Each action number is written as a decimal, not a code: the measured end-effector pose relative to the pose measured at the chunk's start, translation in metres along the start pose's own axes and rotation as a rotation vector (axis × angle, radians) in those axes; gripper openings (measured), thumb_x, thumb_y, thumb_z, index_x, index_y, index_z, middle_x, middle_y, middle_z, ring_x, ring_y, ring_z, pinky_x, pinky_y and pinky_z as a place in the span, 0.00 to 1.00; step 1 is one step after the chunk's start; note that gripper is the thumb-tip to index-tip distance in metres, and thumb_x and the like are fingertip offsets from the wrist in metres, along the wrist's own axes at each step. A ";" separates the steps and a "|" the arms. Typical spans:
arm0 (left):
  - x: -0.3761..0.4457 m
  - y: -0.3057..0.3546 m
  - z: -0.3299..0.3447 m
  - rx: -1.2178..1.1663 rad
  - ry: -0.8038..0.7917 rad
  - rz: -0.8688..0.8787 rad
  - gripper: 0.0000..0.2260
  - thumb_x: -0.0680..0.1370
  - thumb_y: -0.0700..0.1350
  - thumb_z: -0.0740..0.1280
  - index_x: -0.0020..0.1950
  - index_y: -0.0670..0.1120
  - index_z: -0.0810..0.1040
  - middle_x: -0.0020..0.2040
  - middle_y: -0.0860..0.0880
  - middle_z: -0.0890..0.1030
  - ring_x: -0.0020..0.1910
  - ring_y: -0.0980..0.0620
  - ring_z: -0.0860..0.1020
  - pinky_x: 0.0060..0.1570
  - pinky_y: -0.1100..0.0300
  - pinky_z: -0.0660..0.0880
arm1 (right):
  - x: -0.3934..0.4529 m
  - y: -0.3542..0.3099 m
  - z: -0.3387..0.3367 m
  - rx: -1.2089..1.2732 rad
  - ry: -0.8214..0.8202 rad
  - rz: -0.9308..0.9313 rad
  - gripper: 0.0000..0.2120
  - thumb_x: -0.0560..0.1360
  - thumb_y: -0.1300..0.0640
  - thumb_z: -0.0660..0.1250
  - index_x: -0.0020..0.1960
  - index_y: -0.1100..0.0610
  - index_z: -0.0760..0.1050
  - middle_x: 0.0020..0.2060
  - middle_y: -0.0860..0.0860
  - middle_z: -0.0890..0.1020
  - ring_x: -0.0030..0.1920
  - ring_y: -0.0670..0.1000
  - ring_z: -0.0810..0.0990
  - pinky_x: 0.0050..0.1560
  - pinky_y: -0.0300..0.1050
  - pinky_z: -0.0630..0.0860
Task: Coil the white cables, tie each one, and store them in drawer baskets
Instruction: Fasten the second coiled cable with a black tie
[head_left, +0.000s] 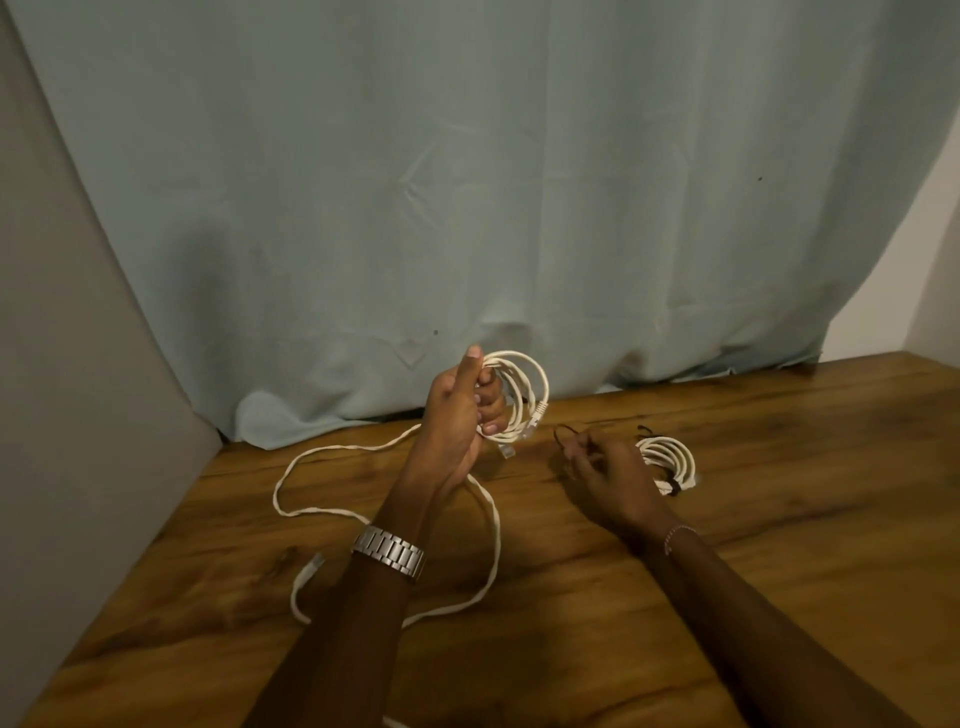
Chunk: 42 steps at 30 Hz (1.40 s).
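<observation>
Two hands are seen above the brown wood-grain surface (779, 467). A coil of white cable (519, 395) is gripped upright by the left hand (457, 421), while a thin dark tie (566, 434) is pinched by the right hand (608, 473). A tied white cable bundle (672, 460) lies just beyond; a loose white cable (322, 512) trails across the surface leftward.

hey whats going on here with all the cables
A person is bundling white cables at a brown wooden table. Their left hand holds up a coil of white cable, raised above the table. The right hand pinches a thin dark tie just above the tabletop, apparently to bind that coil. Behind the right hand lies an already tied white coil. A loose white cable trails across the table under the left arm. No drawer basket is in view.
</observation>
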<state>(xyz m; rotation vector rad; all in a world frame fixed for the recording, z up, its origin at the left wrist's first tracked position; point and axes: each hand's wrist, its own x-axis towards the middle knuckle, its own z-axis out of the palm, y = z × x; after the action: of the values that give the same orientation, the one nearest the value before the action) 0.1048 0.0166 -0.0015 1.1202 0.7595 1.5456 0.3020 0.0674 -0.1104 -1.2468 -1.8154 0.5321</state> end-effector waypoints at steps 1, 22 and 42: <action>0.001 -0.001 -0.002 0.014 0.017 0.002 0.18 0.86 0.51 0.55 0.39 0.45 0.68 0.29 0.51 0.60 0.24 0.57 0.58 0.23 0.64 0.57 | -0.001 -0.009 -0.003 0.104 0.008 -0.016 0.05 0.83 0.54 0.63 0.52 0.53 0.78 0.43 0.45 0.84 0.44 0.41 0.81 0.45 0.35 0.77; -0.006 0.052 -0.035 0.216 0.079 0.164 0.21 0.84 0.55 0.58 0.38 0.46 0.81 0.30 0.51 0.61 0.27 0.56 0.59 0.30 0.58 0.57 | 0.033 -0.201 -0.022 0.853 -0.172 -0.110 0.10 0.84 0.49 0.61 0.54 0.54 0.75 0.32 0.51 0.78 0.28 0.46 0.67 0.26 0.39 0.63; -0.012 0.073 -0.056 0.288 0.063 0.216 0.14 0.84 0.45 0.62 0.40 0.45 0.79 0.28 0.49 0.64 0.26 0.54 0.62 0.29 0.58 0.61 | 0.027 -0.218 -0.018 0.841 -0.073 -0.066 0.15 0.81 0.56 0.66 0.65 0.54 0.67 0.44 0.52 0.88 0.30 0.46 0.80 0.30 0.38 0.76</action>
<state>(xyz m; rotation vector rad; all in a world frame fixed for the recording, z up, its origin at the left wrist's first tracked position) 0.0265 -0.0101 0.0401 1.4075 0.9505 1.6943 0.1946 -0.0003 0.0700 -0.5876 -1.4210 1.1588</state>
